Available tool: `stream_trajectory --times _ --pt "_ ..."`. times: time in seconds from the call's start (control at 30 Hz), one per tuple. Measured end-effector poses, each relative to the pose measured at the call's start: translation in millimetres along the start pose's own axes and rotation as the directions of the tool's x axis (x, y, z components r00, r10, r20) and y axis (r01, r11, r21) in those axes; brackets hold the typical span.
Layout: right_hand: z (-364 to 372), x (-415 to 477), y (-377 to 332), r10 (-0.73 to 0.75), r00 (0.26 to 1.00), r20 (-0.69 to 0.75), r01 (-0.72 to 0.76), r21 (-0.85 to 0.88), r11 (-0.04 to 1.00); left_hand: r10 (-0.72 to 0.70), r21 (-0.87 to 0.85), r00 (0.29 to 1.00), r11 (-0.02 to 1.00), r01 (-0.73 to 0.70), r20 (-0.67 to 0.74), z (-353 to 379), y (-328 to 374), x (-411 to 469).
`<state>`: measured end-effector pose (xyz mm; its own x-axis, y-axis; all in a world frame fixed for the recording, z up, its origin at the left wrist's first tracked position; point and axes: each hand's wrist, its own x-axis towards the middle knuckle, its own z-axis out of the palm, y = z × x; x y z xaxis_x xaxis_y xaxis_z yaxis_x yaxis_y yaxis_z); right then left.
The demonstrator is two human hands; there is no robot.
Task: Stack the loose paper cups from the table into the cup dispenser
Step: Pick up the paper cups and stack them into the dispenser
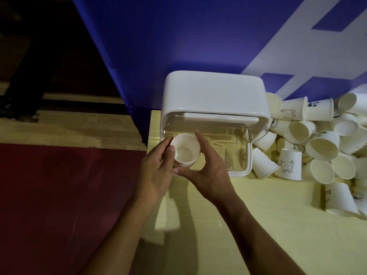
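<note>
A white paper cup (184, 150) stands upright with its mouth up, at the left front of the cup dispenser (215, 96), a white box with a clear front part. Both hands hold this cup. My left hand (156, 173) curls round its left side with the thumb on the rim. My right hand (208, 171) wraps its right side, forefinger along the rim and thumb under the front. To the right of the dispenser lies a pile of loose paper cups (321, 147), several printed with small cartoon animals.
The pale yellow table (248, 225) ends just left of the dispenser; beyond that edge are wooden floor and a dark red mat (59, 195). A blue and white wall panel (198, 36) rises right behind the dispenser.
</note>
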<state>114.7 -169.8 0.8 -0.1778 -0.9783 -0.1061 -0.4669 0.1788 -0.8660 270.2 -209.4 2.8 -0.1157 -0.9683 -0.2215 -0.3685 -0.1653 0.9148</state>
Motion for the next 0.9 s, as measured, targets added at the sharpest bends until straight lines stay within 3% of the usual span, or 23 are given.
stream_trajectory --times 0.17,0.3,0.37,0.47,0.57,0.67,0.77,0.9 --pt "-17 -23 14 0.063 0.998 0.007 -0.063 -0.015 0.998 0.123 -0.011 0.991 0.992 -0.124 -0.049 -7 7 -24" --pt "-50 -60 34 0.127 0.989 -0.077 -0.130 -0.032 0.991 0.345 0.170 0.932 0.931 -0.324 -0.113 -7 21 -57" --pt "-70 -81 44 0.163 0.977 -0.136 -0.169 -0.034 0.985 0.460 0.214 0.888 0.869 -0.446 -0.018 8 36 -70" --pt "-103 -112 60 0.212 0.952 -0.220 -0.223 -0.024 0.975 0.549 0.237 0.781 0.750 -0.617 0.298 52 59 -72" --pt "-138 -143 74 0.266 0.913 -0.310 -0.287 -0.024 0.958 0.474 0.363 0.636 0.546 -0.755 0.609 116 82 -57" --pt "-171 -172 91 0.338 0.858 -0.387 -0.357 0.025 0.934 0.287 0.450 0.560 0.368 -0.814 0.777 184 99 -31" --pt "-200 -197 111 0.429 0.789 -0.441 -0.425 0.114 0.898 0.225 0.523 0.533 0.110 -0.846 0.815 234 91 -2" --pt "-230 -224 139 0.503 0.726 -0.469 -0.476 0.186 0.860 0.221 0.541 0.521 -0.037 -0.840 0.824 261 64 23"
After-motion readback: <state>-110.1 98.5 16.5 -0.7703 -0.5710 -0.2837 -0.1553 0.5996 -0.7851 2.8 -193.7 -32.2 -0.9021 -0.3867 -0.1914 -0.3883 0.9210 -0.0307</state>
